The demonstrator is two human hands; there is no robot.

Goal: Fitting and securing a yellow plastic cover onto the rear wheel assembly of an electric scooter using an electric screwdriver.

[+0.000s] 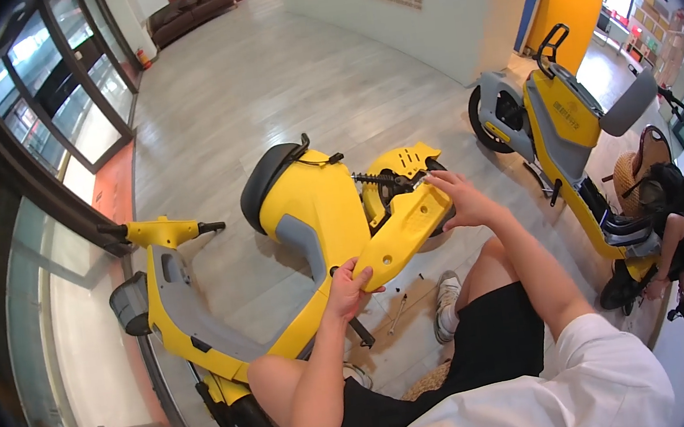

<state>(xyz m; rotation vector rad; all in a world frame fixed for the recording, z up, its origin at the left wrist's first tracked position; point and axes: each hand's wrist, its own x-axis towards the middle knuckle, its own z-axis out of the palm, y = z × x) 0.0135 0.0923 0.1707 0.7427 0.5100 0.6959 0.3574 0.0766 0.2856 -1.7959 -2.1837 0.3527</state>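
Observation:
A yellow and grey electric scooter [299, 210] stands side-on in front of me. Along its rear lower side lies a long yellow body panel [406, 236] with a few holes in it. My left hand [349, 290] is closed on the panel's near lower end, thumb on top. At the other end my right hand [465, 199] grips the panel's tip between fingers and thumb. Just beyond the panel, the black shock absorber [385, 180] and a yellow rear fender [406, 164] show uncovered. Part of the rear wheel is hidden behind the panel and my hand.
A slim metal tool [398, 312] and small dark pieces lie on the floor near my shoe [447, 303]. To the right stands a second yellow scooter [565, 133], with another person [683, 246] bent low beside it. Glass doors [57, 86] line the left; a white counter [395, 13] stands ahead.

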